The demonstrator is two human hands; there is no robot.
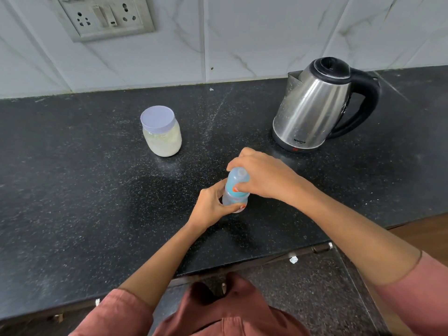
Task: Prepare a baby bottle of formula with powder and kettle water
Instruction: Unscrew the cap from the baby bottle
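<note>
Hands meet on the baby bottle [235,190] in the head view, near the front middle of the black counter [84,202]. Left hand [212,206] wraps tight around the lower body of the bottle, thumb across the front, holding it upright on the counter. Right hand [263,174] comes over the top, fingers curled closed around the clear cap and the teal collar beneath it. Whether the bottle holds anything, I cannot tell. Behind and to the left, well apart, stands the powder jar [162,134], its pale lid on, filled most of the way with off-white powder. Back right sits the steel kettle [320,105], black lid closed, handle pointing right, spout toward the tiled wall [242,32]. Contents of the kettle are hidden.
</note>
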